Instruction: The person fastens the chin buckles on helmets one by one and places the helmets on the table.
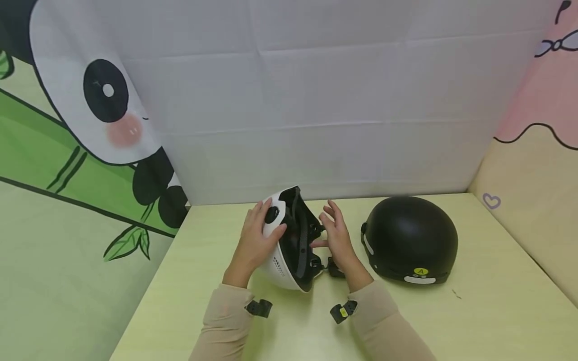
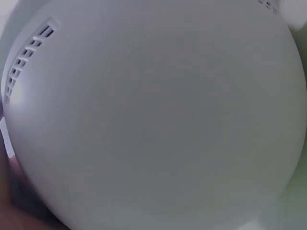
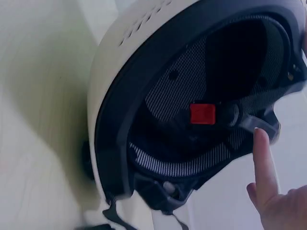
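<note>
A white helmet [image 1: 277, 268] stands tilted on its side on the table, its dark padded opening facing right. My left hand [image 1: 255, 243] grips it at the edge, thumb and fingers spread beside a round black knob [image 1: 271, 214]. In the left wrist view the smooth white shell [image 2: 158, 115] fills nearly everything. My right hand [image 1: 340, 243] is at the opening with its fingers spread. The right wrist view shows a red buckle [image 3: 202, 114] on a dark chin strap [image 3: 266, 99] across the inside. The extended index finger [image 3: 264, 158] reaches the strap's loose end; firm contact is unclear.
A matte black helmet [image 1: 411, 235] with a yellow round sticker sits upright to the right. A small black part [image 1: 335, 268] lies between the helmets, partly behind the right hand. The pale yellow table [image 1: 487, 321] meets a white cloth backdrop [image 1: 316, 100] behind.
</note>
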### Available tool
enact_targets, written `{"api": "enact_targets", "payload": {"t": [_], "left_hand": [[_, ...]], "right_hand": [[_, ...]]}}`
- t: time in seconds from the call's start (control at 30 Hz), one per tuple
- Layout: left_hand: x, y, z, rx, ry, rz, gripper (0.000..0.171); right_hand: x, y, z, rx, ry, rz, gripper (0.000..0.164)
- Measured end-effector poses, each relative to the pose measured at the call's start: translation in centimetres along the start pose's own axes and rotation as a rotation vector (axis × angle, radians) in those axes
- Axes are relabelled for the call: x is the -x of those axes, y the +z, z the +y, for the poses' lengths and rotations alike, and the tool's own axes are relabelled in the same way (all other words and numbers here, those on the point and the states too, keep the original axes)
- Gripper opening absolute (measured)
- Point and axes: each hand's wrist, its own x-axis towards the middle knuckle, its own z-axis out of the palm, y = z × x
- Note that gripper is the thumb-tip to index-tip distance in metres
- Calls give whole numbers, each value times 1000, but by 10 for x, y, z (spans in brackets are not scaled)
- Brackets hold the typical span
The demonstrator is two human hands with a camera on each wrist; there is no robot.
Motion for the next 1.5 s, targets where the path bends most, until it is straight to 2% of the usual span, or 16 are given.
{"api": "enact_targets", "payload": {"t": [0.2,0.4,0.6,0.77,1.03,1.2,1.5], "left_hand": [[2,-11,-5,61,-21,-18,67],[4,-17,-18,121,-31,21,61],[9,-17,-27,182,-18,51,59],[10,-16,-31,191,-13,65,57],[10,-16,-42,250,38,117,57],[12,-14,-45,272,30,125,57],[14,-9,-48,300,5,162,55]], "right_hand": [[2,-14,0,34,16,-14,60],[3,-22,4,84,41,-40,60],[4,-26,14,298,28,-21,62],[5,-28,23,447,24,4,67],[5,-30,38,710,92,-79,88],[6,-28,47,731,102,-109,96],[6,-22,53,670,102,-103,95]]}}
